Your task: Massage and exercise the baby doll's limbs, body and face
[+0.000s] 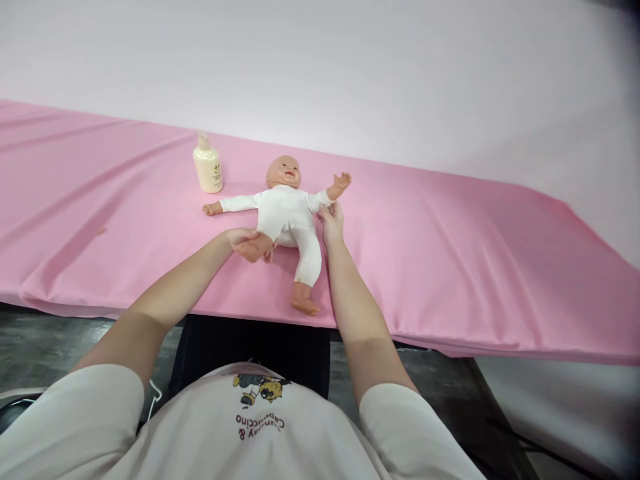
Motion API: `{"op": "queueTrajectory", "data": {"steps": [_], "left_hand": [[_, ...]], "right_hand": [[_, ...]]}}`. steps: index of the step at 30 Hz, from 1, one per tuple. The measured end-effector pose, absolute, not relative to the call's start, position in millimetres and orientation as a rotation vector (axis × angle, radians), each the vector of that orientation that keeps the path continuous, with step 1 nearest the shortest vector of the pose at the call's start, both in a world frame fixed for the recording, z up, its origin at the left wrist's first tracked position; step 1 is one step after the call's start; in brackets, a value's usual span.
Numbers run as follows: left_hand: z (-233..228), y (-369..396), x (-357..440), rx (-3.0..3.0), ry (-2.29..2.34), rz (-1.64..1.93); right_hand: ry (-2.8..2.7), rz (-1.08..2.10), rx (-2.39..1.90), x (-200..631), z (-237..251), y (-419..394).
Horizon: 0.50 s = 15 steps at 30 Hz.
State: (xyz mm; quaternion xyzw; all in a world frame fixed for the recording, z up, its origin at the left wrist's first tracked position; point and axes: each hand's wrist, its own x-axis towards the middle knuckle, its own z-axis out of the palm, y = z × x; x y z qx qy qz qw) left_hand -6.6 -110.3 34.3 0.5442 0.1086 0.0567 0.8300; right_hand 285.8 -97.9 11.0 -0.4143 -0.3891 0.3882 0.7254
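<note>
A pink cloth (450, 253) covered the table; on it the doll (287, 213) lay face up near a bottle (209, 168). It looked light, with a soft suit and stiff limbs. The left hand (245, 241) gripped its bare leg; the right hand (332, 223) pinched its sleeve.

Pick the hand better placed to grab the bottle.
Left, probably. The left hand holds the doll's bent leg on the bottle's side; the right hand is at the doll's far sleeve, with the doll between it and the bottle.

Left hand (247, 241) gripping doll (287, 213) leg, right hand (331, 223) touching its sleeve, lotion bottle (208, 167) beyond left fingers (260, 252), pink worktop (450, 247)
</note>
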Motion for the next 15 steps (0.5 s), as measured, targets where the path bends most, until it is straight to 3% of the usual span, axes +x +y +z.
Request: {"op": "queueTrajectory", "data": {"steps": [3,6,11,15], "left_hand": [[39,-118,-4,1.211,0.148,-0.287],[43,-124,2,1.242,0.116,-0.409],[43,-121,-3,1.236,0.053,-0.426],[35,-114,-7,1.234,0.152,-0.107]], "right_hand": [[-0.610,0.985,-0.899,291,12,-97],[-0.375,1.118,-0.891,299,11,-93],[-0.352,1.126,-0.885,308,5,-89],[-0.649,1.020,-0.895,305,4,-92]]}}
